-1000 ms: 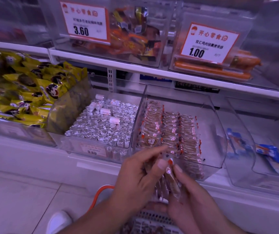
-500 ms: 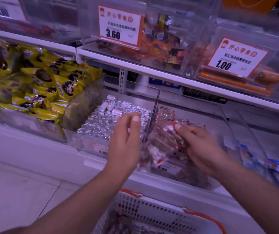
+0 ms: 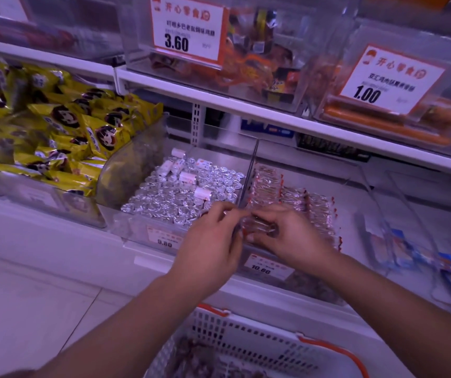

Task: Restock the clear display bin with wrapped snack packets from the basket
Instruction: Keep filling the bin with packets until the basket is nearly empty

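Observation:
The clear display bin point(image 3: 355, 197) on the lower shelf holds rows of clear-wrapped snack packets point(image 3: 290, 195) with red and white ends. Over its front left corner my right hand point(image 3: 281, 236) grips a small bunch of those packets point(image 3: 257, 226) and presses them down into the rows. My left hand point(image 3: 210, 241) is beside it, fingertips pinching the left end of the same bunch at the bin's dividing wall. Below, a white basket point(image 3: 260, 342) with orange handles holds more packets, only dimly visible.
A bin of silver foil sweets point(image 3: 180, 195) stands just left of the dividing wall, with yellow snack bags point(image 3: 63, 143) further left. Blue packets point(image 3: 410, 255) lie in the bin at right. The upper shelf point(image 3: 273, 115) with price tags overhangs the bins.
Both hands lifted the bunch of packets from the basket up into the bin. The left hand has come back in and taken the bunch's left end, and the bunch is lower, in the rows.

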A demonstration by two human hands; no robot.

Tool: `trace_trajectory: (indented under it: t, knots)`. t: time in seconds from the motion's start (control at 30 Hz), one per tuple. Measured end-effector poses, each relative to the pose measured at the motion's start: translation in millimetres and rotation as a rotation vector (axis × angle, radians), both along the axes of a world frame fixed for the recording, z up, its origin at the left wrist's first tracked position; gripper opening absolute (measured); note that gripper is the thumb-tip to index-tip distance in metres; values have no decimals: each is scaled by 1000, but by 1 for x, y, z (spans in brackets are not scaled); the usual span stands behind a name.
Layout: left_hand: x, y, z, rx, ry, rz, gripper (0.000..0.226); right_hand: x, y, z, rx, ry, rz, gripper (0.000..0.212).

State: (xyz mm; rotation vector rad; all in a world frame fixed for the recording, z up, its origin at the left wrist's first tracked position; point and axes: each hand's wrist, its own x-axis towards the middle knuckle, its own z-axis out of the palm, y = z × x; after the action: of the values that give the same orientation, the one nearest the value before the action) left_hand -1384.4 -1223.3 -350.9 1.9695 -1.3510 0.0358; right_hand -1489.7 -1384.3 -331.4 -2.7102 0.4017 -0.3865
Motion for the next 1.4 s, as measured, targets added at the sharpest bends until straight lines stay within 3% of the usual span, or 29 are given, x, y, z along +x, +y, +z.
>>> trace_trajectory:
  t: [0.13,0.23,0.33,0.47,0.73,0.8,0.83,0.9,0.93,1.0,1.07,1.13,1.17,1.27,1.4]
  knots:
    - [3,-2,0,59,-57,-23,43,-1,-4,2,-88,223,23,54]
    - [7,0,1,76,-70,-34,43,-15,-6,6,-27,148,-72,62]
    - [8,3,0,80,-67,-43,43,-35,-12,9,116,20,-336,50]
    - [7,3,-1,66,-62,-63,42,-32,-14,12,590,259,-326,32]
    - [8,7,-2,0,-30,-77,40,-16,-1,8,416,261,-413,24]
    - [5,16,-1,-99,-89,-45,35,-35,6,7,233,98,-440,23]
    - [3,23,-5,-159,-158,-32,31,-48,12,5,142,-103,-449,20]
    - [-7,42,-29,-205,-285,-94,25,-79,31,-11,76,-470,-356,14]
    - [-14,56,-49,-156,-300,-185,24,-94,46,-30,90,-505,-296,16]
    - [-32,88,-102,111,-255,-376,21,-121,77,-90,209,-310,-170,16]
    - [-47,118,-155,478,-254,-513,25,-142,99,-167,310,166,-77,25]
    - [-52,137,-202,825,-256,-580,29,-158,105,-242,300,716,-4,58]
    - [-54,140,-222,973,-221,-575,32,-164,103,-272,262,867,27,72]
    - [-66,130,-275,1200,-118,-450,50,-173,102,-336,232,950,-49,84]
    - [-96,112,-331,1236,2,-383,57,-173,136,-382,569,875,-470,75]
